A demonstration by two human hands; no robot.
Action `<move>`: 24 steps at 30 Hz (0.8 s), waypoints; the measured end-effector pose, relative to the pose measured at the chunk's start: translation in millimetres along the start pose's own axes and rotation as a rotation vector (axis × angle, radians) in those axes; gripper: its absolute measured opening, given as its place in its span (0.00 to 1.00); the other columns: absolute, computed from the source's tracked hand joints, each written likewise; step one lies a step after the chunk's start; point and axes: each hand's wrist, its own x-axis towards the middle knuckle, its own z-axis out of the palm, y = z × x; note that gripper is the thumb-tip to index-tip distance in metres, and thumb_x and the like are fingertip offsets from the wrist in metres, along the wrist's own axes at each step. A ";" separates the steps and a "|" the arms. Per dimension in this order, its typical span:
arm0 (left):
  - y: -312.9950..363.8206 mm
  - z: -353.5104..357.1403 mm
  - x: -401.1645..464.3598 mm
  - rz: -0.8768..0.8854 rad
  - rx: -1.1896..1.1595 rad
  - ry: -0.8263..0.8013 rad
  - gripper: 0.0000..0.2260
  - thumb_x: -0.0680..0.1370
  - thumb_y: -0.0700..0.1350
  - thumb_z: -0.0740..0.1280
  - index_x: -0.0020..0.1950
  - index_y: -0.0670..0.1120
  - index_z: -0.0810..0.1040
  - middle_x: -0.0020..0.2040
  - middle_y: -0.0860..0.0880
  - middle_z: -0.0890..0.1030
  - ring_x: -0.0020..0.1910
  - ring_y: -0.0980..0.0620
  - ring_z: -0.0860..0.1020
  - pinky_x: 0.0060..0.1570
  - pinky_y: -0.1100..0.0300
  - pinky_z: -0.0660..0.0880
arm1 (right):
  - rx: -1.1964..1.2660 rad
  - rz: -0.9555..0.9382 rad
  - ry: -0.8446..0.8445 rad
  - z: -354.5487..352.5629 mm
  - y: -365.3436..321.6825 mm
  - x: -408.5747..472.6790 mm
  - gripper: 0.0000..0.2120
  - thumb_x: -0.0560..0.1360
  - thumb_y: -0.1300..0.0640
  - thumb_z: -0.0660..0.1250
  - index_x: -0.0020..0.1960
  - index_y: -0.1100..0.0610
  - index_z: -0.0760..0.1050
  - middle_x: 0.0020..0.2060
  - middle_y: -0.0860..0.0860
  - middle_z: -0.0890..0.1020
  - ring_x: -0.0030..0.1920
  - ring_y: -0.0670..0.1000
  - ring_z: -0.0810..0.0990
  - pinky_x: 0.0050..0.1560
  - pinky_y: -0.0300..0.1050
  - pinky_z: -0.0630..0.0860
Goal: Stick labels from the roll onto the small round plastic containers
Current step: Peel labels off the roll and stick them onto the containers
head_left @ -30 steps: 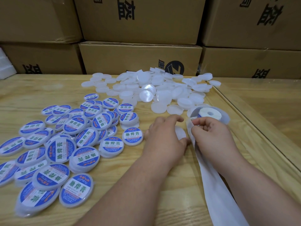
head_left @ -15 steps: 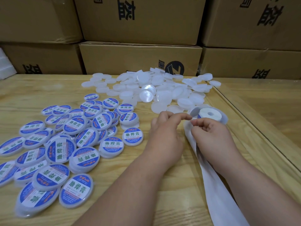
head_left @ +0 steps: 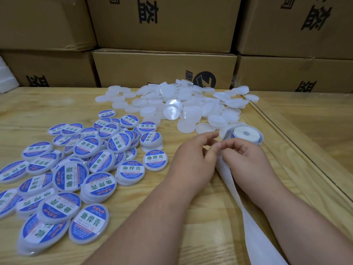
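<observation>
Both hands meet over the white backing strip (head_left: pixel 227 175): the right hand (head_left: pixel 246 161) pinches it just below the label roll (head_left: pixel 246 133), and the left hand (head_left: pixel 193 161) curls its fingertips to the same spot, its own grip unclear. Peel slowly, keeping the strip taut. Unlabelled containers (head_left: pixel 187 111) wait beyond on the table (head_left: pixel 57 104); labelled containers (head_left: pixel 99 184) lie left.

Labelled containers (head_left: pixel 155 160): 助焊膏 in green on a white band, blue ground.
Cardboard boxes (head_left: pixel 164 22): large black characters, upside down; not surely readable.
Middle box (head_left: pixel 164 71): round black logo.
</observation>
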 end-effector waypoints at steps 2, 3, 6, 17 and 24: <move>0.8 -0.3 -0.3 0.003 0.023 0.004 0.14 0.80 0.51 0.68 0.65 0.57 0.80 0.47 0.68 0.80 0.45 0.67 0.78 0.47 0.72 0.73 | 0.010 -0.007 0.000 0.2 -0.4 -0.2 0.10 0.69 0.57 0.66 0.47 0.53 0.83 0.43 0.51 0.88 0.48 0.54 0.86 0.54 0.55 0.82; 1.2 -0.2 -0.3 0.002 0.023 0.010 0.13 0.80 0.50 0.69 0.64 0.57 0.81 0.47 0.68 0.80 0.46 0.69 0.78 0.48 0.73 0.73 | 0.001 -0.019 0.002 0.4 -0.3 -0.2 0.09 0.68 0.55 0.67 0.47 0.53 0.83 0.42 0.52 0.87 0.48 0.55 0.86 0.53 0.54 0.81; 0.3 -0.2 0.8 -0.031 -0.066 0.057 0.10 0.79 0.46 0.70 0.58 0.58 0.82 0.43 0.67 0.82 0.44 0.69 0.79 0.41 0.76 0.71 | -0.076 -0.041 -0.015 1.4 0.3 -0.8 0.13 0.66 0.50 0.68 0.50 0.50 0.81 0.41 0.51 0.86 0.39 0.49 0.83 0.46 0.49 0.81; 1.0 -1.7 1.5 -0.065 -0.130 0.054 0.13 0.78 0.52 0.72 0.62 0.61 0.78 0.54 0.65 0.80 0.46 0.68 0.80 0.43 0.73 0.74 | -0.127 -0.123 -0.079 -2.1 -0.6 -4.5 0.14 0.76 0.64 0.65 0.49 0.46 0.82 0.43 0.50 0.86 0.45 0.52 0.85 0.48 0.48 0.80; -1.1 -3.2 1.6 -0.061 -0.073 0.060 0.05 0.77 0.52 0.73 0.51 0.60 0.83 0.46 0.70 0.82 0.48 0.72 0.78 0.43 0.78 0.71 | 0.105 -0.086 -0.141 -3.6 -5.5 -5.2 0.17 0.73 0.66 0.61 0.45 0.52 0.87 0.35 0.45 0.86 0.32 0.40 0.81 0.31 0.31 0.74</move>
